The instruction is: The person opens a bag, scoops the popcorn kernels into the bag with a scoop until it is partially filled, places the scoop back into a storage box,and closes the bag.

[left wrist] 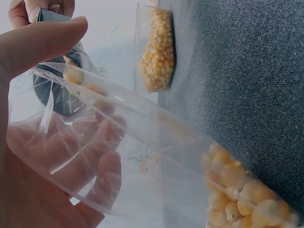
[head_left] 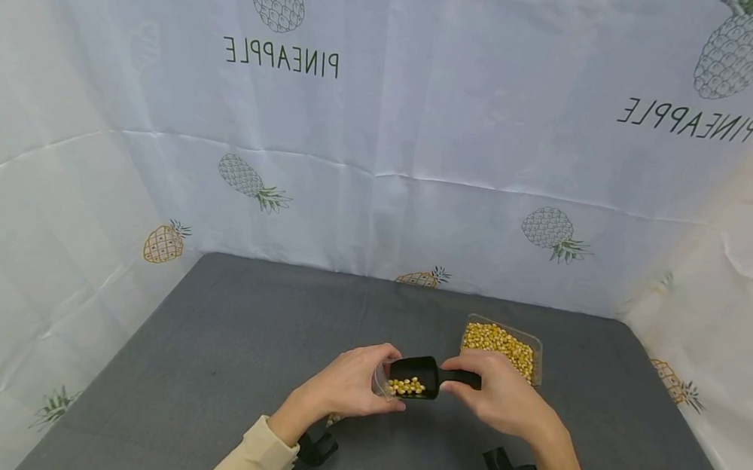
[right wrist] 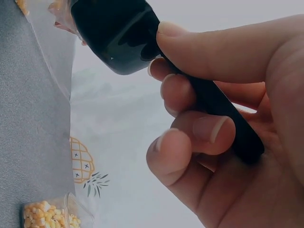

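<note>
Low centre of the head view, the left hand point(head_left: 352, 380) curls around the mouth of a clear bag point(left wrist: 178, 173), while the right hand point(head_left: 504, 399) grips a black scoop point(head_left: 413, 367), its front at that mouth. Should the thin film fold inward or the scoop roll sideways, kernels point(head_left: 406, 386) could scatter across the grey table point(head_left: 259, 322).

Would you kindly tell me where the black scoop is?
In the head view, the right hand holds the black scoop at the open clear bag.
</note>
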A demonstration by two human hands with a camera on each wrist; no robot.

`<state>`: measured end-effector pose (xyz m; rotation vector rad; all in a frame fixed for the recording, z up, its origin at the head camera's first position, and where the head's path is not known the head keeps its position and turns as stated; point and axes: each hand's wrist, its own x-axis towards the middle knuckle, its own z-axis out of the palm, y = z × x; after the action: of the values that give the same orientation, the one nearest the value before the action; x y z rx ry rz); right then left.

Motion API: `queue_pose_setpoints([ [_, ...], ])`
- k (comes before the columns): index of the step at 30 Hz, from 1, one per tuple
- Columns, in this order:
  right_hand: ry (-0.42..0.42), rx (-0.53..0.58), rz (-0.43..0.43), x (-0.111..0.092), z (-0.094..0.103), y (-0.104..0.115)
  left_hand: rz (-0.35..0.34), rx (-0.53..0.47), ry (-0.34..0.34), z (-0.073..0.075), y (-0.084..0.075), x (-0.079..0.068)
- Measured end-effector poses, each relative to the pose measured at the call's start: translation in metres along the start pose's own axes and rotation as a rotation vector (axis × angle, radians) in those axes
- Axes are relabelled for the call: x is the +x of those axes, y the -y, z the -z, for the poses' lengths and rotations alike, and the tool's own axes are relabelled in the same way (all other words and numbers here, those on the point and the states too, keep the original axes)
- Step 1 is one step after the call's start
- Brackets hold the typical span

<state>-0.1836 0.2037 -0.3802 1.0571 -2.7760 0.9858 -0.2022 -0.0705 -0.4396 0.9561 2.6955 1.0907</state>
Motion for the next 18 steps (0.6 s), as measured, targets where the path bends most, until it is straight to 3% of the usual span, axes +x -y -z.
queue_pose_setpoints([
  [18, -0.012, 0.028, 0.053, -0.0003, -0.0017, -0.0004, -0.011, 0.004, 0.001, 0.0004, -0.0011, -0.0002],
])
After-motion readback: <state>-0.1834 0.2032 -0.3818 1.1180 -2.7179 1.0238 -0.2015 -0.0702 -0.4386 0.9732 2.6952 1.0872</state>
